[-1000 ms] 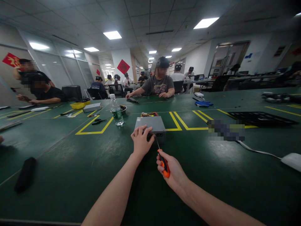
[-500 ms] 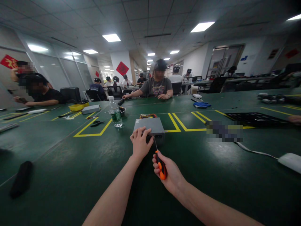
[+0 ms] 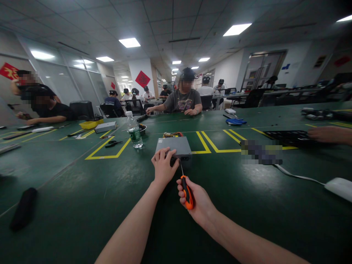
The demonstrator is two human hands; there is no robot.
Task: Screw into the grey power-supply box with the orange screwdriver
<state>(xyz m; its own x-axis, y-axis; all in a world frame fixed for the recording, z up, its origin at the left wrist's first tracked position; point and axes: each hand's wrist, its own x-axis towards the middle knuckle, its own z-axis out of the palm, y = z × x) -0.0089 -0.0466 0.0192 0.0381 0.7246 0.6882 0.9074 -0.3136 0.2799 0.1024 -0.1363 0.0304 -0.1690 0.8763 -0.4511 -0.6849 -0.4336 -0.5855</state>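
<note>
In the head view, the grey metal box (image 3: 176,144) sits at the centre of the frame on the green table (image 3: 110,205), its top facing up and a bundle of coloured wires (image 3: 173,135) showing behind its far edge. The left hand (image 3: 164,167), just left of centre, grasps the box by its near left part, fingers bent over the top edge and thumb by the front face. The right hand (image 3: 198,200), below centre, is closed around the orange and black handle of a screwdriver (image 3: 187,194), thumb along the upper part; the shaft points up and slightly left to the box's front, beside the left thumb, and whether its tip touches is too small to tell. Left of the box stands an upright clear bottle (image 3: 135,135) with a green label, a metal bowl (image 3: 143,129) just behind it. Pliers (image 3: 113,144) lie farther left, inside yellow tape lines. At right centre, another person's hand (image 3: 330,135) reaches to a black panel (image 3: 284,137); blue gloves (image 3: 235,121) lie up and left of it. A dark elongated object (image 3: 24,209) lies at lower left. In the upper middle, a person in a grey shirt (image 3: 185,101) sits across the table.
</note>
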